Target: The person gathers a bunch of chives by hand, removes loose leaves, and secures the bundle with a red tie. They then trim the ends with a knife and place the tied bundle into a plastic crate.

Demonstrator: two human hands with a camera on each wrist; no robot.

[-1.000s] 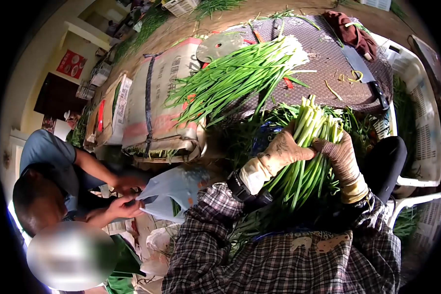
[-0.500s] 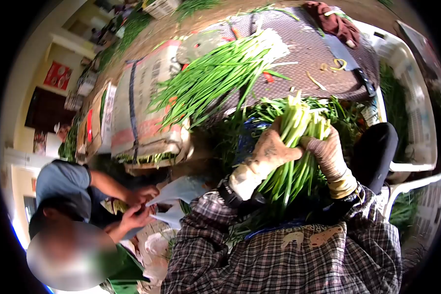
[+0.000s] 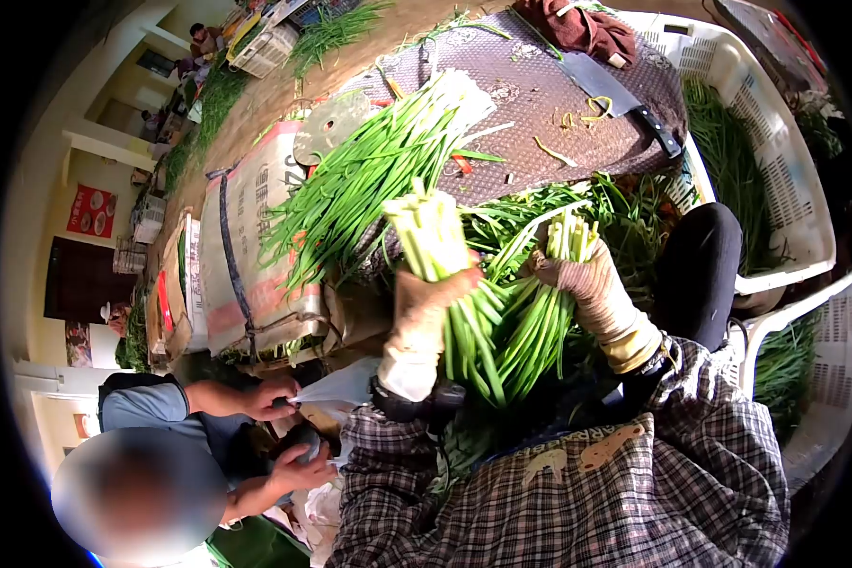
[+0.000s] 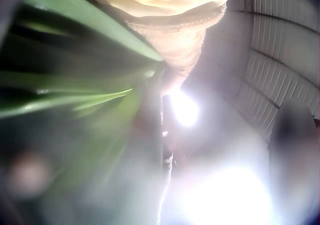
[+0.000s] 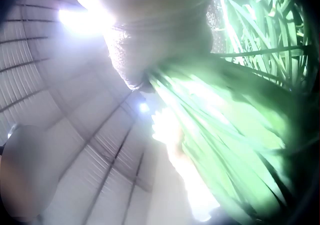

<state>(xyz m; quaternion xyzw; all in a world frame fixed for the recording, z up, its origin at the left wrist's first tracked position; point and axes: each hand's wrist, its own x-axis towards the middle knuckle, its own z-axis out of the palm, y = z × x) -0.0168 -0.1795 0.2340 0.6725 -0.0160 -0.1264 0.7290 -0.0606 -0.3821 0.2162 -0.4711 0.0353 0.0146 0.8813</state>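
Observation:
My gloved left hand (image 3: 424, 308) grips a bunch of garlic chives (image 3: 426, 232), pale cut ends up and green leaves hanging down. To its right my gloved right hand (image 3: 592, 284) holds a smaller bunch (image 3: 535, 346), pale ends also upward. Below the hands the leaves of both bunches come close together over my lap. In the left wrist view, long green leaves (image 4: 85, 22) run beside the glove (image 4: 175, 40). Leaves (image 5: 215, 120) spread out below the right glove (image 5: 165, 40) in the right wrist view, which is washed out by glare.
On a patterned mat (image 3: 530, 85) lie a larger pile of chives (image 3: 369, 180), a knife (image 3: 611, 90) and a brown cloth (image 3: 582, 33). Loose greens (image 3: 625, 204) sit before the mat. A white crate (image 3: 805, 208) stands right. Another person (image 3: 151, 402) handles a plastic bag (image 3: 341, 388) at left.
The hands, together on one bunch before, have moved apart, each with part of the chives. The left hand went left. The view has turned, and the other person's hands have moved.

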